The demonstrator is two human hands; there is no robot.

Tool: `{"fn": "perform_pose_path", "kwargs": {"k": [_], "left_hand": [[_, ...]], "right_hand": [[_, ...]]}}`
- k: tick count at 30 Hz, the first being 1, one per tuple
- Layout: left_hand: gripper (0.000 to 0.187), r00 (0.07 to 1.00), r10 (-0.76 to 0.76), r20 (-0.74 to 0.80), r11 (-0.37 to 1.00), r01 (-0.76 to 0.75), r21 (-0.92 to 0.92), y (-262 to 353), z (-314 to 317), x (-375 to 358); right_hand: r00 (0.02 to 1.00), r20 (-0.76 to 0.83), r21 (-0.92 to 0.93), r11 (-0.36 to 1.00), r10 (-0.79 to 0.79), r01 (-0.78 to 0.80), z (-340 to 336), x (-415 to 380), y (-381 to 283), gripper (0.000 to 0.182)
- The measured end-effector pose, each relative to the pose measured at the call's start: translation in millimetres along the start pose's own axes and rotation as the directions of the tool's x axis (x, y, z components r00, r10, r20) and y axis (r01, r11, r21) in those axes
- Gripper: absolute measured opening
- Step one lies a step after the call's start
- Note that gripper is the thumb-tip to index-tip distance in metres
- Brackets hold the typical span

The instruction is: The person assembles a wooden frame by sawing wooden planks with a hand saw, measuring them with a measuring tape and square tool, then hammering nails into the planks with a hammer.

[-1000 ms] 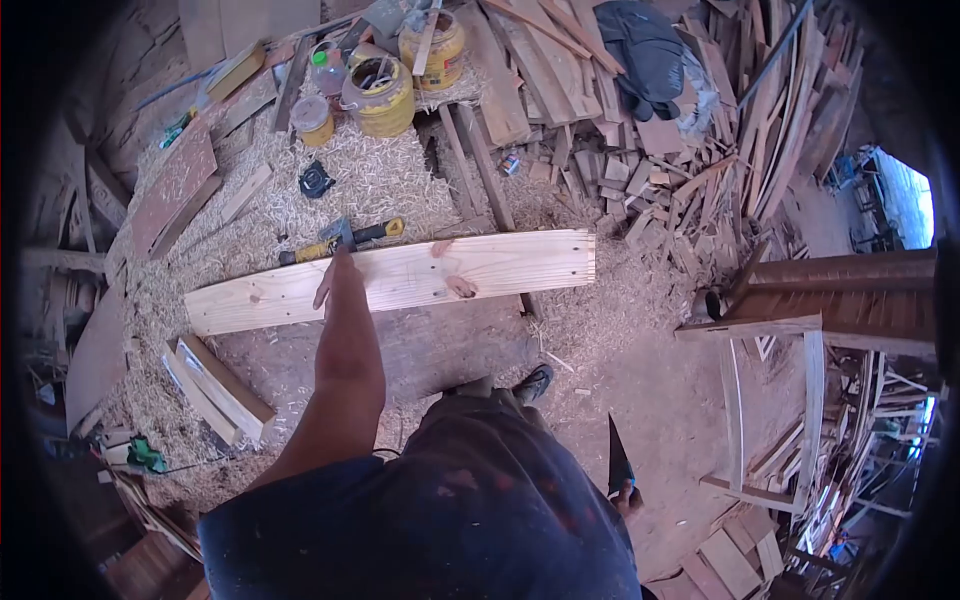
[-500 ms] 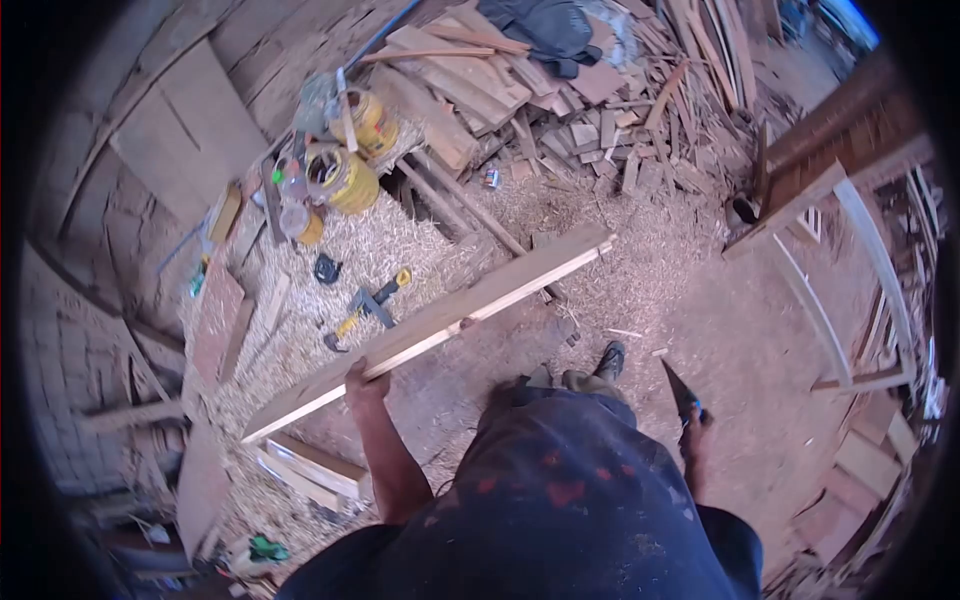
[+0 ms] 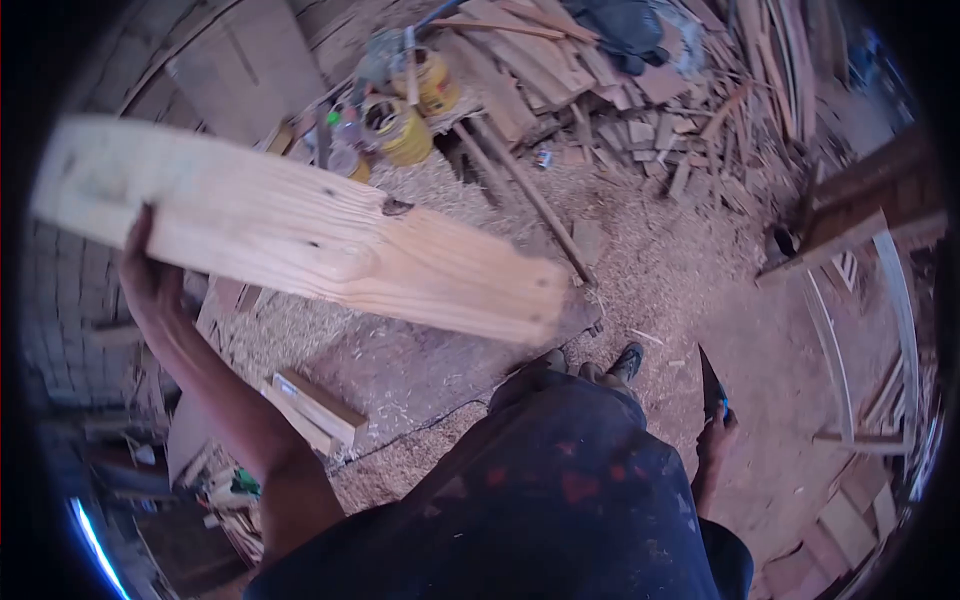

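A long pale wooden plank [image 3: 290,235], with knots and grain on its broad face, is lifted at the left and slants down to the right. My left hand [image 3: 150,275] grips its lower edge near the left end, with the fingers partly hidden behind the wood. Down at my right side, my right hand [image 3: 717,430] is closed around the handle of a handsaw [image 3: 710,383], whose dark blade points forward. The saw is well apart from the plank. The plank hides part of the shaving-covered bench behind it.
Yellow tubs [image 3: 403,135] stand on the bench beyond the plank. Short wood pieces [image 3: 318,408] lie below my left arm. A scrap wood heap [image 3: 650,130] fills the back, and a wooden frame [image 3: 890,300] stands at the right. Shavings cover much of the floor.
My left hand has raised the plank off the bench to the left and turned its broad face toward me. It now covers the bench tools. My right hand still holds the saw low.
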State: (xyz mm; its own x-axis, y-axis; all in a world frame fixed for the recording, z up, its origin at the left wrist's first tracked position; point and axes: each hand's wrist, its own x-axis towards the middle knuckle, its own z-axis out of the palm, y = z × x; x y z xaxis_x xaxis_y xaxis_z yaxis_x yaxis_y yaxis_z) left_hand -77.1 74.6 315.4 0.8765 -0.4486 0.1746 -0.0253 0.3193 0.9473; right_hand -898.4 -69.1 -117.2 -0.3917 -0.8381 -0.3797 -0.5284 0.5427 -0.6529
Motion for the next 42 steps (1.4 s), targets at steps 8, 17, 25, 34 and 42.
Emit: {"fn": "perform_pose_path", "kwargs": {"k": [8, 17, 25, 34, 42], "left_hand": [[0.055, 0.952, 0.024, 0.306, 0.816, -0.195, 0.544, 3, 143, -41], [0.045, 0.685, -0.513, 0.517, 0.429, -0.317, 0.846, -204, 150, -93], [0.048, 0.536, -0.687, 0.491, 0.104, -0.596, 0.796, -365, 10, -88], [0.04, 0.622, -0.671, 0.403, -0.013, -0.553, 0.833, -416, -109, -71], [0.036, 0.68, -0.668, 0.302, -0.142, -0.516, 0.845, -418, -117, -69]], "right_hand": [[0.999, 0.037, 0.085, 0.996, -0.011, 0.007, 10, -13, -1, 0.04], [1.0, -0.008, 0.191, 0.981, 0.023, -0.021, 2, -46, -12, 0.033], [0.997, -0.035, 0.276, 0.959, 0.075, -0.063, -17, -49, -11, 0.024], [0.957, 0.158, 0.268, 0.943, -0.244, 0.197, 6, -60, -184, 0.027], [0.776, 0.285, 0.185, 0.826, -0.563, 0.532, 106, -83, -303, 0.038]]}}
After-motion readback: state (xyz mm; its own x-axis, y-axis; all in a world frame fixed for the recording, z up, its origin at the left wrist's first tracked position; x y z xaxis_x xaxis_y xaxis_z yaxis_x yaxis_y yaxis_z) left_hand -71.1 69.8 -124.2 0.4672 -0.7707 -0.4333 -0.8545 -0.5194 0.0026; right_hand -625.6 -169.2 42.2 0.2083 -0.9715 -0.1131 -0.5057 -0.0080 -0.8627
